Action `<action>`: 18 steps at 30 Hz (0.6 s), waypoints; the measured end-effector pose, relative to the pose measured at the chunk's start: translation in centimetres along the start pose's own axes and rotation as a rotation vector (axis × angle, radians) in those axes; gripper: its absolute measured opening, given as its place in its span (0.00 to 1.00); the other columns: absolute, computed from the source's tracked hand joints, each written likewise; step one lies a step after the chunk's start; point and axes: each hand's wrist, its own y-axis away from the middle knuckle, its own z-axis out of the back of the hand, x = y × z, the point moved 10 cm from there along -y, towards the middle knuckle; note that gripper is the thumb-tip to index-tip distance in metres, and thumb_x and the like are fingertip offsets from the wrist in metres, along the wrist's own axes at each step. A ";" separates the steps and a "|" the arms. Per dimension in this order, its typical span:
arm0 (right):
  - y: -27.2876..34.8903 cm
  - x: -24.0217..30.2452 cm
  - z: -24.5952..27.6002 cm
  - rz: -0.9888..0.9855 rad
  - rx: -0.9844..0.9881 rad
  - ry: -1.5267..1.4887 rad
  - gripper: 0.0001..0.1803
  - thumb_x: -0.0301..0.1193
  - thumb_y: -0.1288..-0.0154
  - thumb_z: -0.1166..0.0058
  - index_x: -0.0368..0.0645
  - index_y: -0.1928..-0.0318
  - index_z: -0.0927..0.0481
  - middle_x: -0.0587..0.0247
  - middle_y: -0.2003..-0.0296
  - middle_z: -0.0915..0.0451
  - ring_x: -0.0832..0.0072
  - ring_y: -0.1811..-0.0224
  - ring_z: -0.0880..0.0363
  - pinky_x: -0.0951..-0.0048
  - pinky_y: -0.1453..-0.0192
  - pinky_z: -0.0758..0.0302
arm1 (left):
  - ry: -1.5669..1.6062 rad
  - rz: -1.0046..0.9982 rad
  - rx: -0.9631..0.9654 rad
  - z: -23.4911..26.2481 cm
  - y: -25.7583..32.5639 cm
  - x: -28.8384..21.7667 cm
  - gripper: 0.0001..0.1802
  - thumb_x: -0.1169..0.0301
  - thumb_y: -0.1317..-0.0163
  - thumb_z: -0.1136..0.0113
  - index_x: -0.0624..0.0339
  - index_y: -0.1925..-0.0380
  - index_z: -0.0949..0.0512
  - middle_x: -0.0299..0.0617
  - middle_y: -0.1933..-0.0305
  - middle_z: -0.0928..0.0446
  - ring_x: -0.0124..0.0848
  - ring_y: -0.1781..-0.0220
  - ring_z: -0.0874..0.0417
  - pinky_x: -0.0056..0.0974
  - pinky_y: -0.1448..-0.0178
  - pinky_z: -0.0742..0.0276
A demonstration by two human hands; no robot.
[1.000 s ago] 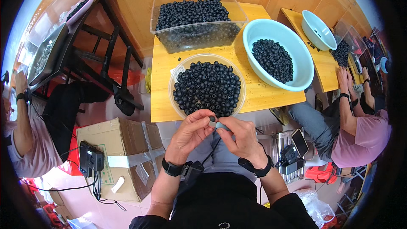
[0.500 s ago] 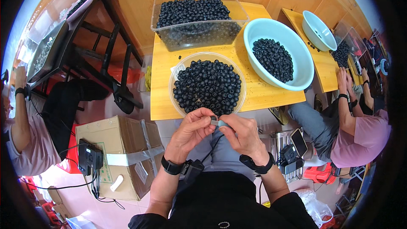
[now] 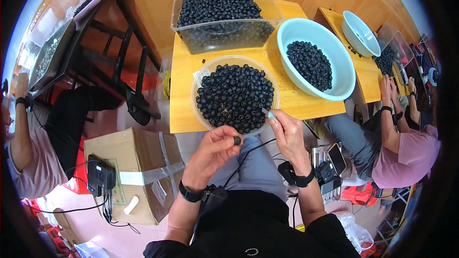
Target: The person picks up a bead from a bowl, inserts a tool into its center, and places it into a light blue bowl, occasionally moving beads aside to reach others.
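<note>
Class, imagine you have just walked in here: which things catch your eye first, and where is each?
Heaps of small black round beads: a round clear bowl at the yellow table's near edge, a clear plastic tub behind, a pale blue basin to its right. Below the bowl, the left hand pinches one black bead; the right hand holds a thin tool.

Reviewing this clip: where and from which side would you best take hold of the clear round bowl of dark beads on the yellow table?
Probably the near rim of the clear round bowl, from the person's side. It overhangs the edge of the yellow table, so fingers can hook under it; heaped beads fill the inside, and tubs crowd the far side.
</note>
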 end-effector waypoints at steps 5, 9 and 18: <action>0.9 2.4 -1.2 -0.003 0.088 -0.089 0.07 0.29 0.36 0.47 0.39 0.61 0.22 0.51 0.74 0.21 0.52 0.73 0.21 0.61 0.70 0.27 | 0.070 -0.010 -0.146 1.7 -0.5 0.6 0.08 0.76 0.37 0.42 0.61 0.58 0.23 0.41 0.60 0.19 0.27 0.62 0.16 0.29 0.55 0.18; 1.7 3.3 -2.1 0.003 0.165 -0.086 0.08 0.29 0.38 0.44 0.40 0.60 0.22 0.53 0.73 0.21 0.54 0.74 0.21 0.62 0.74 0.28 | 0.101 -0.024 -0.168 2.2 -0.6 0.6 0.09 0.77 0.37 0.42 0.62 0.57 0.23 0.40 0.61 0.19 0.27 0.62 0.16 0.29 0.55 0.17; 1.7 4.5 -2.4 0.097 0.190 -0.080 0.09 0.31 0.38 0.44 0.40 0.61 0.23 0.55 0.73 0.21 0.55 0.76 0.22 0.61 0.77 0.31 | 0.093 0.006 -0.166 2.0 -0.7 1.0 0.09 0.77 0.37 0.42 0.62 0.57 0.23 0.40 0.61 0.19 0.26 0.62 0.16 0.29 0.55 0.17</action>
